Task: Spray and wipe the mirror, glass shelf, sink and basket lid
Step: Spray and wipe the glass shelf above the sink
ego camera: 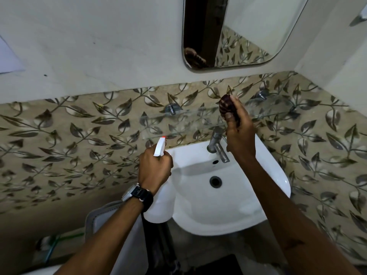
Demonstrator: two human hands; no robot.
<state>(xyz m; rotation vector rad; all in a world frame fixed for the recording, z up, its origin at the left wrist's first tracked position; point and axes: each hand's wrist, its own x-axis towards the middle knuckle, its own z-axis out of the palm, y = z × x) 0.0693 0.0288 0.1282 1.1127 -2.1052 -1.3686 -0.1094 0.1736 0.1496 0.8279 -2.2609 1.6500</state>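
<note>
My left hand [155, 169] grips a white spray bottle [159, 203], its red-tipped nozzle [160, 147] aimed up at the glass shelf [178, 122]. My right hand [239, 132] holds a bunched dark maroon cloth [226, 105] against the middle of that clear shelf, above the tap. The white sink [248, 195] lies below both hands, with its drain in the centre. The rounded mirror [258, 30] hangs on the wall above. A grey-rimmed white basket lid [103, 221] shows under my left forearm.
A chrome tap [217, 145] rises at the back of the sink, close to my right wrist. Two chrome brackets [171, 110] fix the shelf to the leaf-patterned tiled wall. A corner wall closes in at the right. A black watch sits on my left wrist.
</note>
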